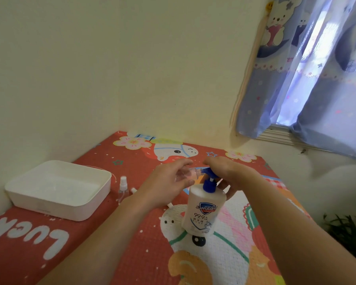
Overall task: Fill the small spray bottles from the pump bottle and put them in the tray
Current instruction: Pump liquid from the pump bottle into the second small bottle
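Clear small spray bottle (186, 175) pinched in your left hand (169, 183) fingers at the blue nozzle; right hand (227, 171) lies flat on the pump bottle (203, 210). Filling step; next, press down steadily.

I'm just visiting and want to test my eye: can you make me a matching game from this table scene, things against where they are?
Things:
1. tray
2. pump bottle
3. capped spray bottle
4. open small bottle

Places:
A. held in the left hand
B. under the right hand
C. by the left wall
D. standing beside the tray

Pairs: 1-C, 2-B, 3-D, 4-A
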Demonstrator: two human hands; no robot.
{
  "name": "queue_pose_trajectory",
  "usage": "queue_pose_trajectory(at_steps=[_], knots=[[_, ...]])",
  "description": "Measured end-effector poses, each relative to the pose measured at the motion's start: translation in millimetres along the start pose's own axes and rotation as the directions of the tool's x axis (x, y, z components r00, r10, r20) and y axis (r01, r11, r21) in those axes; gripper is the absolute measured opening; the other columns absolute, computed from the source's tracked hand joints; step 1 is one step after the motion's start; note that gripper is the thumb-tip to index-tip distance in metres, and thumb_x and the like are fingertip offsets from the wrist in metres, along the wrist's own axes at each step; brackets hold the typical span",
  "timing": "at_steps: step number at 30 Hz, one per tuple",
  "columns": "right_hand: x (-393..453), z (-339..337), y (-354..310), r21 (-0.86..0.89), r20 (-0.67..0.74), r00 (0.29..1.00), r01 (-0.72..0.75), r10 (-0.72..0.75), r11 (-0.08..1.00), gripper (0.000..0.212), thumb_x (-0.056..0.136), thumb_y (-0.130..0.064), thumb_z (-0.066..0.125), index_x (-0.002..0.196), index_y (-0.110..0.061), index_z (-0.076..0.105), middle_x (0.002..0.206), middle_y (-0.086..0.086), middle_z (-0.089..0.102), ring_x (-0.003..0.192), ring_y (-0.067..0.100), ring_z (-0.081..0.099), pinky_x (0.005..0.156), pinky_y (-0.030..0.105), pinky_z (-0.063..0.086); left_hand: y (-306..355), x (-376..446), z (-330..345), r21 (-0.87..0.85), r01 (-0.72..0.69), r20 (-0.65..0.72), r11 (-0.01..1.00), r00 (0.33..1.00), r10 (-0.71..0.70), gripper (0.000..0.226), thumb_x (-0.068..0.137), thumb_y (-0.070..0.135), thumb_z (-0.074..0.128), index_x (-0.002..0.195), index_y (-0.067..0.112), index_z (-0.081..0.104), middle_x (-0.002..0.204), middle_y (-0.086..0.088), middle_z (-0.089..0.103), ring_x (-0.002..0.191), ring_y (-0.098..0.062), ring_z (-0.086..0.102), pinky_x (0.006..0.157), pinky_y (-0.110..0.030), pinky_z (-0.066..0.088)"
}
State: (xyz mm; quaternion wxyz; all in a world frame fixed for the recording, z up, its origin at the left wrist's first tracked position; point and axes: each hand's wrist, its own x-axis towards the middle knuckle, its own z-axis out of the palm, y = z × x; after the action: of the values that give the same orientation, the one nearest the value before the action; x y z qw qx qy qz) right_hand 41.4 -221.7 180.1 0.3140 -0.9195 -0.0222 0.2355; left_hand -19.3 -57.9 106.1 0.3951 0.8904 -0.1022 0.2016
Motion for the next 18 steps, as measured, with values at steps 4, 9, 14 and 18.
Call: queue_pose_trajectory(at_steps=[4,9,14,18], knots=[[0,-3,-1,-0.027,0.038,0.999,-0.026,0.027,0.999,0.052,0.091,-0.048,0.031,0.109,-0.009,0.060,0.108,0.014,0.064,0.095,0.036,0.066,0.087,0.056,0.052,2,3,-3,0.023,-0.015,-0.001,1.000,1.000,0.015,0.047,0.088,0.031,0.069,0.132,0.029,0.053,0.121,0.011,0.065,0.110,-0.003,0.060,0.097,-0.035,0.049],[10,7,2,-0.060,-0.062,0.995,0.073,-0.076,0.996,0.028,0.094,-0.023,0.038,0.099,-0.001,0.055,0.102,0.015,0.061,0.088,0.035,0.062,0.079,0.040,0.052,0,4,0,0.017,-0.010,-0.010,1.000,1.000,0.011,0.046,0.087,0.030,0.070,0.130,0.028,0.054,0.117,0.010,0.067,0.107,-0.004,0.061,0.095,-0.034,0.049],[22,15,3,-0.180,-0.236,0.955,0.140,-0.181,0.974,0.009,0.100,-0.003,0.037,0.095,-0.007,0.043,0.098,0.011,0.046,0.089,0.023,0.043,0.090,0.036,0.046,-7,1,4,-0.009,0.026,0.005,1.000,1.000,-0.026,0.047,0.086,0.028,0.071,0.131,0.029,0.055,0.118,0.009,0.067,0.110,-0.005,0.060,0.099,-0.036,0.048],[19,16,3,-0.339,-0.140,0.962,0.174,-0.233,0.924,0.008,0.100,-0.003,0.035,0.097,-0.007,0.041,0.101,0.012,0.045,0.100,0.032,0.052,0.097,0.038,0.045,-8,-1,8,-0.010,0.031,-0.006,0.999,1.000,-0.031,0.045,0.086,0.028,0.071,0.129,0.028,0.056,0.114,0.011,0.067,0.107,-0.005,0.061,0.098,-0.035,0.048]])
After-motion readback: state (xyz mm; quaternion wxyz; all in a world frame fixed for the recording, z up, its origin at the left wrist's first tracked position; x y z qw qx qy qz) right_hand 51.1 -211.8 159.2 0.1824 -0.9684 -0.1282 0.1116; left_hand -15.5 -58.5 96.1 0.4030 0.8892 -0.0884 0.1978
